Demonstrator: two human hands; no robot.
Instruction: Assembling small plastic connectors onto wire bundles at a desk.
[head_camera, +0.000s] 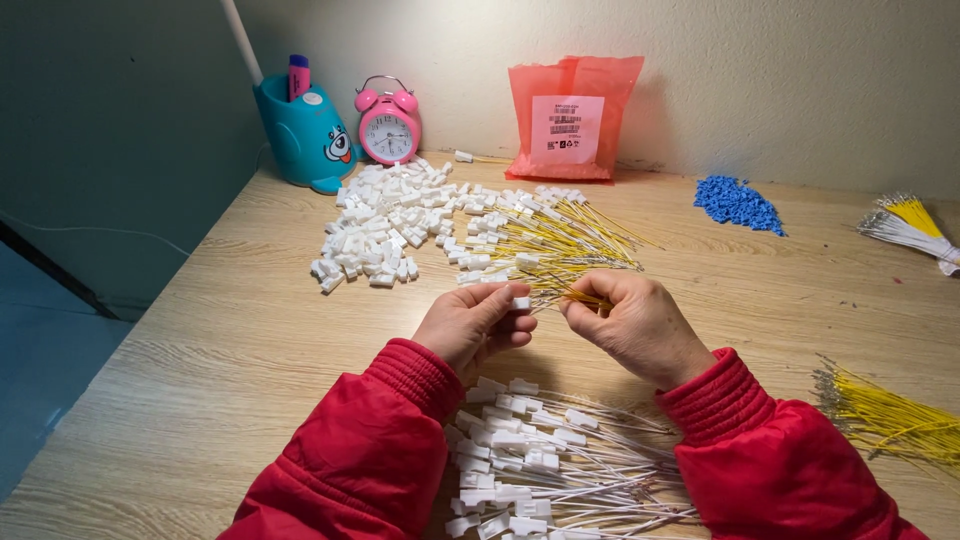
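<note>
My left hand pinches a small white plastic connector between thumb and fingers. My right hand grips a thin yellow wire whose end points at the connector. Both hands hover over the wooden table, just in front of a spread of yellow wires with white connectors. Loose white connectors lie in a heap to the far left. A pile of finished white-wire connectors lies near me between my red sleeves.
At the back stand a teal pen holder, a pink alarm clock and a red plastic bag. Blue small parts and a wire bundle lie at right. More yellow wires sit by my right sleeve.
</note>
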